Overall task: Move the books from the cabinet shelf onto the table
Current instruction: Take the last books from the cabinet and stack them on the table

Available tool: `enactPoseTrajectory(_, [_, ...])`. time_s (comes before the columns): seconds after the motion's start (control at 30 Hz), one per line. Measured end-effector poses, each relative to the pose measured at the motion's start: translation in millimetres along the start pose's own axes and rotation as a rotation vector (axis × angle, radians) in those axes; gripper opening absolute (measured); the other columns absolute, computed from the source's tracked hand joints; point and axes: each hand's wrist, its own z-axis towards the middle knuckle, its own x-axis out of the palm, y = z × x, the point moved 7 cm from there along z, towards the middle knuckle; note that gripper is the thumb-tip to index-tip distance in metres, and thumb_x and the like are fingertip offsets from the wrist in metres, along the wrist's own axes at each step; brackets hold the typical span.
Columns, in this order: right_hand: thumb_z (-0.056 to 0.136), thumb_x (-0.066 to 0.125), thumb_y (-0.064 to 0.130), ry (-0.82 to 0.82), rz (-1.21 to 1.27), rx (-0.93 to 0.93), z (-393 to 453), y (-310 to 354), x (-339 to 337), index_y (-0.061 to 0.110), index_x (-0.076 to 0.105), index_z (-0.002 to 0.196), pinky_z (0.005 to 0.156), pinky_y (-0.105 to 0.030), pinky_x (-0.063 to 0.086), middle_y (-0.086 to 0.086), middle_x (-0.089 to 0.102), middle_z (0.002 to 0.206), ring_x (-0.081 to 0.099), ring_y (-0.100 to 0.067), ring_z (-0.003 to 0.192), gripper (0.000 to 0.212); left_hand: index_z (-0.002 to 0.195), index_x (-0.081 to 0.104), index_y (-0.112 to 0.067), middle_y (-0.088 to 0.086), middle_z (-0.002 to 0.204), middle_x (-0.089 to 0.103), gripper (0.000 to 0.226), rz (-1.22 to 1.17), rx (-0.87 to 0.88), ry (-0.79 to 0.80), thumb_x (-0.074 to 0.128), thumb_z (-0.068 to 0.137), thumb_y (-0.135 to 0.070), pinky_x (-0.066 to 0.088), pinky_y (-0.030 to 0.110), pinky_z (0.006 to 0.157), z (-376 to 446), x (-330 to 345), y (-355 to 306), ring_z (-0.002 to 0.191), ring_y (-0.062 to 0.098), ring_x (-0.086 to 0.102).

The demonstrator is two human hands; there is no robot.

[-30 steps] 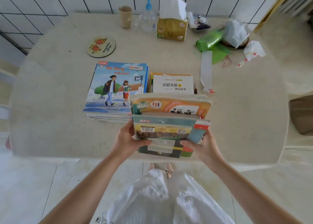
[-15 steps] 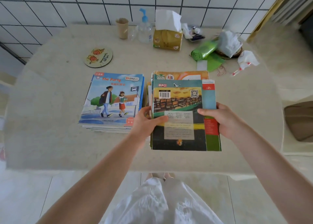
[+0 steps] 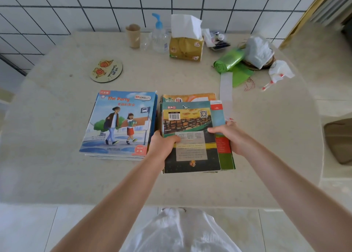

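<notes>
A stack of books [image 3: 192,122], its top one back cover up with a barcode and a stone wall picture, lies flat on the beige table [image 3: 57,175] right of centre. My left hand [image 3: 162,143] grips the stack's left edge, thumb on the cover. On the opposite edge my right hand [image 3: 228,135] holds it, thumb on top. An orange book [image 3: 190,97] pokes out at the far end of the stack. To the left sits another pile topped by the blue book "The Party" [image 3: 120,122]. The cabinet shelf is out of view.
Along the tiled wall stand a paper cup [image 3: 133,35], a pump bottle [image 3: 159,36] and a tissue pack [image 3: 186,48]. A round coaster [image 3: 106,70] lies back left. Green bag roll [image 3: 229,60], white bags and a paper strip [image 3: 226,91] crowd the back right.
Both hands carried the stack forward from the table's near edge and lowered it flat onto the books beside the blue pile. The white-covered book there is now hidden under it.
</notes>
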Motion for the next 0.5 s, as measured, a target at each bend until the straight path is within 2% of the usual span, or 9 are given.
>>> enactPoseTrajectory(0.2, [0.082, 0.073, 0.018, -0.012, 0.034, -0.002, 3, -6, 3, 0.021, 0.060, 0.109, 0.086, -0.045, 0.057, -0.008, 0.074, 0.101, 0.073, -0.025, 0.091, 0.030, 0.114, 0.051, -0.020, -0.004, 0.107, 0.065, 0.032, 0.201, 0.175, -0.041, 0.066, 0.086, -0.018, 0.046, 0.022, 0.061, -1, 0, -14, 0.102, 0.015, 0.063])
enactPoseTrajectory(0.4, [0.083, 0.073, 0.021, -0.064, 0.033, 0.002, 5, -13, 7, 0.022, 0.058, 0.102, 0.080, -0.042, 0.058, -0.007, 0.073, 0.099, 0.073, -0.023, 0.087, 0.025, 0.121, 0.042, -0.024, -0.008, 0.108, 0.060, 0.046, 0.290, 0.222, 0.014, 0.069, 0.084, -0.018, 0.039, 0.020, 0.058, -1, 1, -19, 0.098, 0.010, 0.056])
enactPoseTrajectory(0.5, [0.083, 0.073, 0.018, -0.070, 0.053, 0.009, 8, -8, 6, 0.016, 0.060, 0.109, 0.067, -0.035, 0.058, -0.009, 0.074, 0.099, 0.073, -0.023, 0.085, 0.029, 0.121, 0.043, -0.025, -0.009, 0.109, 0.060, 0.045, 0.259, 0.225, 0.012, 0.069, 0.086, -0.014, 0.042, 0.020, 0.061, 3, 0, -21, 0.101, 0.011, 0.055])
